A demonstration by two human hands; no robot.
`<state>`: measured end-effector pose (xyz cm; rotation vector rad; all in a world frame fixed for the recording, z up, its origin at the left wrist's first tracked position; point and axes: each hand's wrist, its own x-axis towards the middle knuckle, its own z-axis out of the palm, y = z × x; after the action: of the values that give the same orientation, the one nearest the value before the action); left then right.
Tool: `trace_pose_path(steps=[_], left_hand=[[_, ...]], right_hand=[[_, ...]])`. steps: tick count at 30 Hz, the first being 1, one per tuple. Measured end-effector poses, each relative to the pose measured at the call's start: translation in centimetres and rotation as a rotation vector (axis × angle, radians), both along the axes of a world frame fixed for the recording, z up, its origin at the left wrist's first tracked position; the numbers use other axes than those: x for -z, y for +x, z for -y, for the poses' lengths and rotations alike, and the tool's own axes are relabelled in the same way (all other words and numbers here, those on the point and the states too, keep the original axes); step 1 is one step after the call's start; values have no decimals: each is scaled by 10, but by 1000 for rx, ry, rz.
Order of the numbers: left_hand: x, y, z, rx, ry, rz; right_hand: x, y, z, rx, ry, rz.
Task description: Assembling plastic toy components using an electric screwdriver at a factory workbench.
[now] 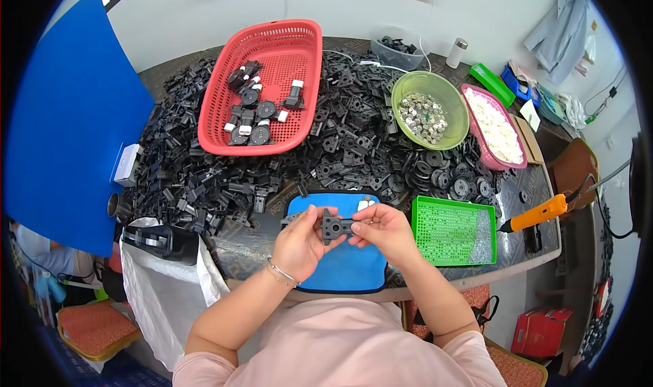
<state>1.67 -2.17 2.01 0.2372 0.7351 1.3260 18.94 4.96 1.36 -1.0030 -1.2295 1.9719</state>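
In front of my chest, both hands hold a black plastic housing part [331,228] with a wide flange and a round hole. My left hand [299,246] grips its flanged side, and a metal bangle circles that wrist. The narrower end sits between the thumb and fingers of my right hand [389,234]. Beneath them lies a blue mat [340,273] with a dark border. Small white pieces [365,203] rest at its far edge, by my right fingers. Another black part [291,218] shows partly behind my left hand.
A heap of black parts [187,176] covers much of the table around a red basket [309,115] of assembled pieces. At right are a green bowl [396,125] of metal parts, a pink basket [522,154], a green tray [416,234] of small screws and an orange electric screwdriver [537,214].
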Motion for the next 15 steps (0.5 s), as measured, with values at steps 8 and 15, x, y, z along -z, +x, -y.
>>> trace_pose_path(steps=[8, 15], left_hand=[[10, 2, 11, 19, 76, -95], [12, 1, 10, 16, 96, -348]], right_hand=[[5, -3, 9, -5, 61, 92], [11, -2, 17, -39, 140, 69]])
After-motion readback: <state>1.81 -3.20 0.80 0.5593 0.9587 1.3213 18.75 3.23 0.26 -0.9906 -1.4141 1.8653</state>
